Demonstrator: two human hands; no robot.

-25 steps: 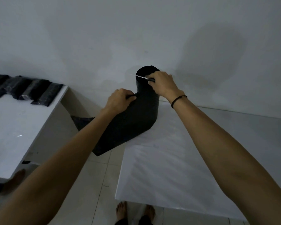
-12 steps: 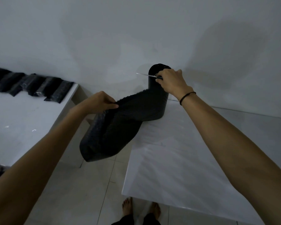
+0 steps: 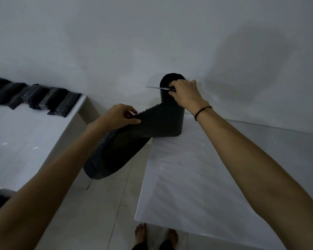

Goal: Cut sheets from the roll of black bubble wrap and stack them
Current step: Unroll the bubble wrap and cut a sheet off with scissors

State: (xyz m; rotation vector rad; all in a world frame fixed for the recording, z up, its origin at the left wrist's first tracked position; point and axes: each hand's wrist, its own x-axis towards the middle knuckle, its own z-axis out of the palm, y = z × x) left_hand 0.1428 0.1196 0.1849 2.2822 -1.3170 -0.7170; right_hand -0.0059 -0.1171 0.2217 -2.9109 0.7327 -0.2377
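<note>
Setting: white counter (image 3: pixel 188 177), centre right.
Roll: bubble wrap roll (image 3: pixel 173 121) upright, frame centre.
Hands: left hand (image 3: pixel 121 114) pinches its loose sheet (image 3: pixel 116 152); right hand (image 3: pixel 185 94) grips blade (image 3: pixel 157 88) on top.
Tip: hold sheet taut, cut straight.

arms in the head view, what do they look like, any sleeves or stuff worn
Both arms are bare, no sleeves in view: the left arm carries nothing at the wrist, the right arm wears a thin black cord band around its wrist. No gloves.

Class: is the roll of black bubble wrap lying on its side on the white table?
No, the black bubble wrap roll stands upright on the white table.
</note>
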